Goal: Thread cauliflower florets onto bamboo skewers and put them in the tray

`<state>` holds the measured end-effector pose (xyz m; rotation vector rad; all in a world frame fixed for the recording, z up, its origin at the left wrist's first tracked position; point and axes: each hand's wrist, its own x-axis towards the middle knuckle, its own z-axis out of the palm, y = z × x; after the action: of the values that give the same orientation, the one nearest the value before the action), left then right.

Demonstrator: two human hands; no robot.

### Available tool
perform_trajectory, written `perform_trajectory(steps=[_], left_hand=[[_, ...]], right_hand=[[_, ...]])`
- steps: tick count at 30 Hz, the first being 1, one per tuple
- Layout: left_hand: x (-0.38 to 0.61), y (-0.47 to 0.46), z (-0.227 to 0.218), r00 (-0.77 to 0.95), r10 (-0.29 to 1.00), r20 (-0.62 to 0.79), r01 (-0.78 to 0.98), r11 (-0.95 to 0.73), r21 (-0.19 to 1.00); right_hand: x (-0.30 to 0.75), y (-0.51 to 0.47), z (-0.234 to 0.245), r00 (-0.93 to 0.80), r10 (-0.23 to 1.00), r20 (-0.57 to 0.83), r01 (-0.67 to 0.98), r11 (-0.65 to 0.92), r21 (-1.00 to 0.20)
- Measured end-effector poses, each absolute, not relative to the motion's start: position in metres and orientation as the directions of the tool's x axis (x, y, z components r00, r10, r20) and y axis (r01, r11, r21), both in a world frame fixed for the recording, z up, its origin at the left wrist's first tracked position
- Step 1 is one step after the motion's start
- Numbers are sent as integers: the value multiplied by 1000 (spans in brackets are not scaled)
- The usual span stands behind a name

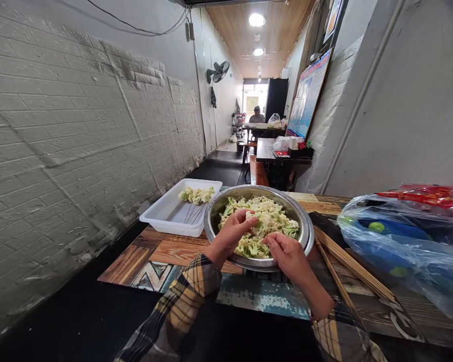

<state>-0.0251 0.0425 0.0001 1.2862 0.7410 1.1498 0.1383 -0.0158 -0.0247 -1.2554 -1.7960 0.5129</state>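
A steel bowl (306, 221) full of cut cauliflower (266, 213) stands on the wooden table. My left hand (234, 230) is over the bowl's near left part, thumb and fingers closed around a small pale cauliflower floret. Lower and to the right, my right hand (288, 252) is above the near rim in a pinch. What its fingertips hold is too small to make out. Left of the bowl, a white plastic tray (162, 217) holds cauliflower pieces on thin skewers (196, 195), their bare ends pointing toward me.
A bundle of bamboo skewers (353, 261) lies right of the bowl. Beyond it, a clear plastic bag (394, 251) covers blue and green things. A white brick wall (79, 125) runs along the left. Farther back are another table (266, 148) and a seated person (256, 115).
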Motion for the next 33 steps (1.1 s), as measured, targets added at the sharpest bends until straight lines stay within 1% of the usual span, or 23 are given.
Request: perform_trajectory(steps=[5,10,16,22,27,31,33], left_hand=[[-7,42,2,189,975,121,-327,-53,943],[-2,41,4,128,981,143,-392,-82,916],[1,39,3,85,991,105,-389,-64,919],[3,37,2,168,982,90,-337,-29,941],[3,34,1,190,972,138,-270,-83,959],[5,31,2,207,966,153,-334,-77,939],[5,31,3,237,960,148,-367,-53,929]], right_hand=[[137,-16,-27,-86,911,403,547,382,-745],[137,-17,-31,-74,886,458,564,416,-713],[136,-16,-33,-60,863,501,605,431,-670],[137,-16,-37,-50,856,515,610,434,-663],[138,-16,-38,-23,855,518,584,432,-687],[139,-15,-33,-24,866,500,550,429,-716],[140,-15,-29,-65,888,455,490,426,-761]])
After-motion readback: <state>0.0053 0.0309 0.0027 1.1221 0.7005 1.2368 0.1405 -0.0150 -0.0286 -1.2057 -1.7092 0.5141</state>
